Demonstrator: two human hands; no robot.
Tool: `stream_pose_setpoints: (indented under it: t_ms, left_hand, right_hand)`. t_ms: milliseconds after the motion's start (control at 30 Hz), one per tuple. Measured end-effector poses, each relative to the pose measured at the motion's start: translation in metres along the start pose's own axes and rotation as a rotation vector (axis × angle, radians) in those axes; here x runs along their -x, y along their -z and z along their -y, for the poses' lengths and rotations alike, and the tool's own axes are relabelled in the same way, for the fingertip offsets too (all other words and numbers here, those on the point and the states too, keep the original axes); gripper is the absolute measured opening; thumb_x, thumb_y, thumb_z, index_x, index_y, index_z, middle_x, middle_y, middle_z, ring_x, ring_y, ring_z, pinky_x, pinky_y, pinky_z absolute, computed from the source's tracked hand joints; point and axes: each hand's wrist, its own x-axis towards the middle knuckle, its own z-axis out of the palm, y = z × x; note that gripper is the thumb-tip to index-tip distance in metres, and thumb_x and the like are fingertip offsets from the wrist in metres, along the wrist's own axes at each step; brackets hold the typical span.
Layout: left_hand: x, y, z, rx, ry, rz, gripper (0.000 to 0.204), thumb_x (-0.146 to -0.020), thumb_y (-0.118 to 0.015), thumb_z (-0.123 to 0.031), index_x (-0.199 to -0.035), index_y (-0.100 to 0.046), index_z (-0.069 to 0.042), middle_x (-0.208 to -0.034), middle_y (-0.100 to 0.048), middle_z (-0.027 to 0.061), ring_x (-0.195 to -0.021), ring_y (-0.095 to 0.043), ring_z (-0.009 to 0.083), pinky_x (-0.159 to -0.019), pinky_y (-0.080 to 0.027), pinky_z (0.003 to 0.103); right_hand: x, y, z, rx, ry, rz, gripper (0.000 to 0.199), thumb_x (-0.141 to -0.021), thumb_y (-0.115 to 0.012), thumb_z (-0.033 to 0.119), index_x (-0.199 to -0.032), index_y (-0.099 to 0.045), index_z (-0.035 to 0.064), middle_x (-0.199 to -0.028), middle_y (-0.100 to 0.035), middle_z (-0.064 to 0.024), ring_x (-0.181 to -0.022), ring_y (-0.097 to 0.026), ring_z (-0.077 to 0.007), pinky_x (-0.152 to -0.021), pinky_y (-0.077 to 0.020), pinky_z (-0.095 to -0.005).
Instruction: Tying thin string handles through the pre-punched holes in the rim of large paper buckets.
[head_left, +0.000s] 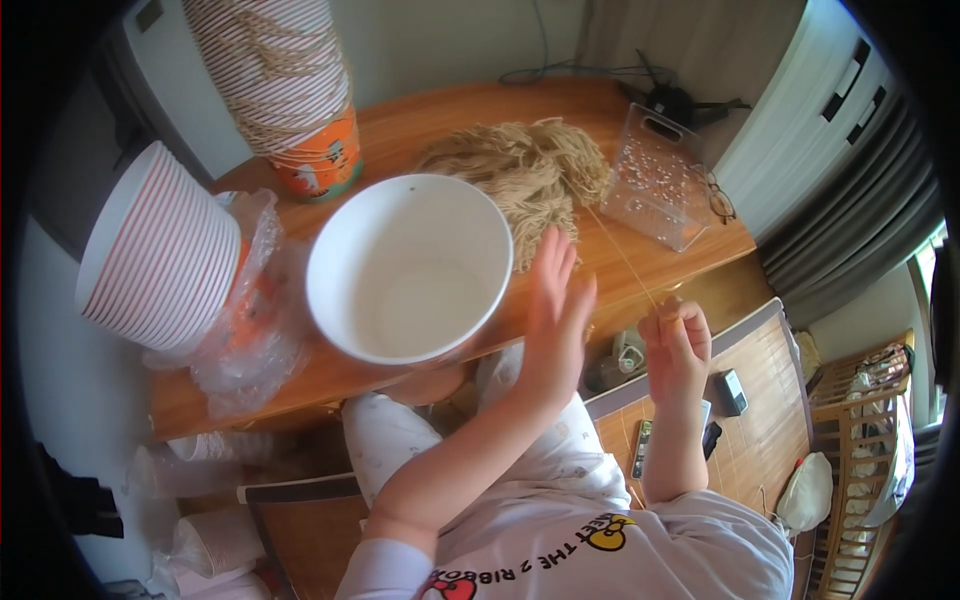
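A large white paper bucket stands at the table's near edge, its open mouth facing me and its pale inside showing. My left hand is raised just right of the bucket, fingers stretched out, with nothing visible in it. Farther right, my right hand pinches the end of a thin tan cord between thumb and fingers. From there the cord runs taut up to a heap of tan cords behind the bucket.
A tall stack of orange-bottomed buckets with cord handles stands at the back left. Nearer lies a tilted stack of white buckets partly in clear plastic wrap. A clear box with small pieces, glasses and a black router sit at the right.
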Motion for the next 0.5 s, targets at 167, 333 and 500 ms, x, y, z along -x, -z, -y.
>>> stream_pose_setpoints:
  t_ms: [167,333,500]
  left_hand:
    - [-0.097,-0.022,0.022,0.247,0.009,-0.312,0.078,-0.097,-0.048,-0.028,-0.155,0.001,-0.011,-0.161,-0.005,0.0137,-0.15,-0.004,0.0237,-0.119,-0.006,0.044]
    - [-0.133,-0.023,0.033,0.207,-0.055,-0.486,0.071,-0.099,-0.043,-0.029,-0.154,-0.003,-0.007,-0.161,-0.009,0.0144,-0.148,-0.01,0.0237,-0.118,-0.01,0.038]
    - [-0.157,-0.02,0.033,0.22,-0.23,-0.498,0.065,-0.101,-0.04,-0.029,-0.153,-0.011,-0.002,-0.16,-0.013,0.0165,-0.147,-0.016,0.0251,-0.117,-0.014,0.035]
  right_hand:
    - [0.003,-0.002,-0.003,-0.321,-0.223,0.008,0.004,-0.097,-0.057,0.016,-0.097,-0.057,0.0113,-0.071,-0.038,0.004,-0.064,-0.034,-0.009,-0.061,-0.0293,-0.0255]
    - [0.027,0.033,0.004,-0.619,-0.425,0.083,0.004,-0.096,-0.059,0.018,-0.1,-0.058,0.016,-0.069,-0.034,0.0052,-0.063,-0.035,-0.0104,-0.06,-0.0289,-0.0275]
    - [0.059,0.059,0.014,-0.419,-0.524,0.927,0.012,-0.095,-0.061,0.015,-0.086,-0.066,0.0079,-0.065,-0.053,-0.0022,-0.061,-0.048,-0.016,-0.057,-0.0328,-0.0324]
